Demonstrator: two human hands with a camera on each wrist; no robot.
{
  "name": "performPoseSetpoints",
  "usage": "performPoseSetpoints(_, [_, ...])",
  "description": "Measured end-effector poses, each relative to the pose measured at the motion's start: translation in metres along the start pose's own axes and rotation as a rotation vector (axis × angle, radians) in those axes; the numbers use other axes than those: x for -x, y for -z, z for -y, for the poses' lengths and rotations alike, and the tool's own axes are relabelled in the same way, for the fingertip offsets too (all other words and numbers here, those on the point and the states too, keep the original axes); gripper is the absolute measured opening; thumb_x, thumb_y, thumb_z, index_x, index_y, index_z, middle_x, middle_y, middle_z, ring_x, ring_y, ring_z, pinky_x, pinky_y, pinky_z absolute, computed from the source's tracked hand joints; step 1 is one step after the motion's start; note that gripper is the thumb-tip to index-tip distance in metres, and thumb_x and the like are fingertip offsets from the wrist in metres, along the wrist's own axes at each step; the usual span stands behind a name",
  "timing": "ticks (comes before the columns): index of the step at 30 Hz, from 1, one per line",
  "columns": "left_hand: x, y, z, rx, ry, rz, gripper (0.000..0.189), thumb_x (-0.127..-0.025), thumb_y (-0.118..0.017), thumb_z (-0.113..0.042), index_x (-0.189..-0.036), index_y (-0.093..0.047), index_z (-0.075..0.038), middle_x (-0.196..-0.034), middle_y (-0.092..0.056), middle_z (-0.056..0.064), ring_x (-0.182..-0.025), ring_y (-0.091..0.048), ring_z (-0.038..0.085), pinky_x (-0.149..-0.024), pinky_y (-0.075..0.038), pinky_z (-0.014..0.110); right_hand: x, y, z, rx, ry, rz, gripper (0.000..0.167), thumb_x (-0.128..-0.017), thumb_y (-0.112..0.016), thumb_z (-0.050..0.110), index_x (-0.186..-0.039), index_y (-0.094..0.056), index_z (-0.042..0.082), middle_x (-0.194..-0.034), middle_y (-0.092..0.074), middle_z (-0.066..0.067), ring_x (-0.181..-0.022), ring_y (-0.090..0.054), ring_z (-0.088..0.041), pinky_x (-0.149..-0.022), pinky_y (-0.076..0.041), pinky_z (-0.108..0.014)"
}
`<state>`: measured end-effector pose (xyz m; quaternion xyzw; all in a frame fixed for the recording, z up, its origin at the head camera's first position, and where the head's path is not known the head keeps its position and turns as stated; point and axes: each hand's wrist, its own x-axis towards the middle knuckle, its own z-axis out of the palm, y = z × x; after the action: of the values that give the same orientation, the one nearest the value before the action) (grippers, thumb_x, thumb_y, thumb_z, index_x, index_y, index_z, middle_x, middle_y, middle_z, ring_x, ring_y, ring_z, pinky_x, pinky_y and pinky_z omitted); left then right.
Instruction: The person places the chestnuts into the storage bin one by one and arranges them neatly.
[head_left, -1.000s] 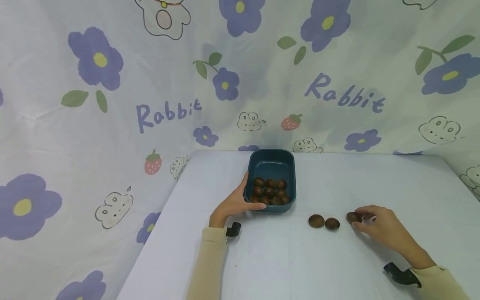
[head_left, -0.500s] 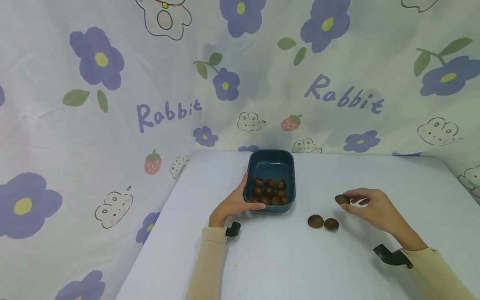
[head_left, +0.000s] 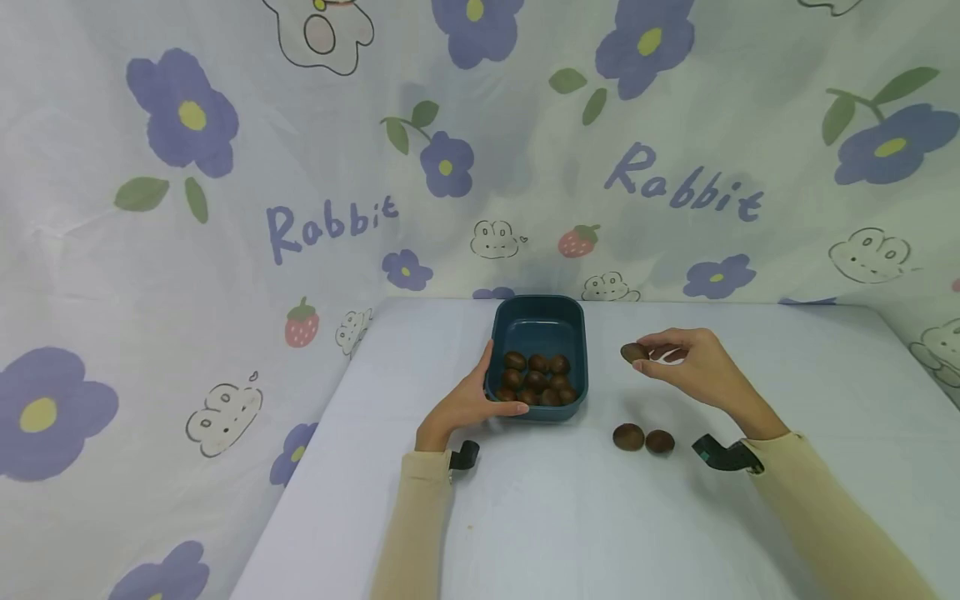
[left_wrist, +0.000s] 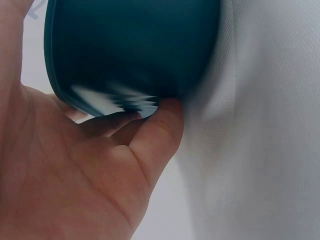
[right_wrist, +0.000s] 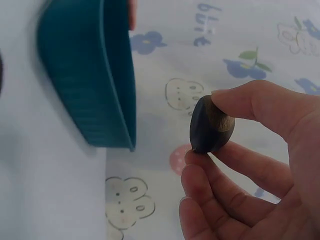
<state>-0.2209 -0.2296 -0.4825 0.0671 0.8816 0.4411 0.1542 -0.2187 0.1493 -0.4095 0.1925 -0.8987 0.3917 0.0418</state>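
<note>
My right hand (head_left: 696, 367) pinches a brown chestnut (head_left: 633, 353) between thumb and fingers, held above the table to the right of the dark teal container. In the right wrist view the chestnut (right_wrist: 214, 125) shows a dark shiny side and a paler base. My left hand (head_left: 467, 404) grips the container (head_left: 540, 335) at its near left corner, thumb along the near side. Several chestnuts (head_left: 536, 381) lie in the near half of the container. Two more, a larger chestnut (head_left: 628, 437) and a smaller chestnut (head_left: 660, 442), sit side by side on the table.
The white-covered table (head_left: 555, 517) meets a patterned cloth backdrop (head_left: 525, 167) behind the container. More of this cloth hangs along the left side. Each wrist carries a small black camera, such as the right wrist's camera (head_left: 726, 455).
My right hand has lifted the chestnut off the table and carried it left and away from me, closer to the container. The left hand and the container have stayed in place.
</note>
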Motion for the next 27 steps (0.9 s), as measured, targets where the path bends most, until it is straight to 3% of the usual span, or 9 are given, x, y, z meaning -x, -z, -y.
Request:
performPoseSetpoints(14, [0.000, 0.000, 0.004, -0.005, -0.016, -0.001, 0.138, -0.070, -0.086, -0.069, -0.164, 0.012, -0.043, -0.176, -0.003, -0.002, -0.162, -0.016, 0.033, -0.125, -0.026, 0.064, -0.055, -0.021, 0.029, -0.093, 0.024, 0.035, 0.037, -0.091, -0.080, 0.026, -0.119, -0.076, 0.002, -0.106, -0.077, -0.015, -0.095, -0.069, -0.027, -0.085, -0.056, -0.034])
performPoseSetpoints(23, [-0.002, -0.001, 0.006, 0.000, -0.029, -0.003, 0.140, -0.070, -0.086, -0.070, -0.166, 0.010, -0.035, -0.176, -0.003, -0.001, -0.162, -0.016, 0.034, -0.124, -0.026, 0.066, -0.086, -0.040, 0.036, -0.127, 0.036, 0.052, 0.039, -0.089, -0.083, 0.024, -0.119, -0.076, 0.000, -0.111, -0.076, -0.019, -0.095, -0.070, -0.029, -0.079, -0.056, -0.030])
performPoseSetpoints(27, [-0.001, -0.001, 0.005, 0.003, -0.023, 0.002, 0.139, -0.070, -0.085, -0.070, -0.165, 0.011, -0.039, -0.176, -0.003, -0.001, -0.162, -0.016, 0.034, -0.125, -0.026, 0.066, -0.097, -0.047, 0.039, -0.161, 0.009, 0.073, 0.041, -0.088, -0.083, 0.025, -0.120, -0.075, 0.000, -0.113, -0.076, -0.019, -0.097, -0.071, -0.030, -0.082, -0.059, -0.034])
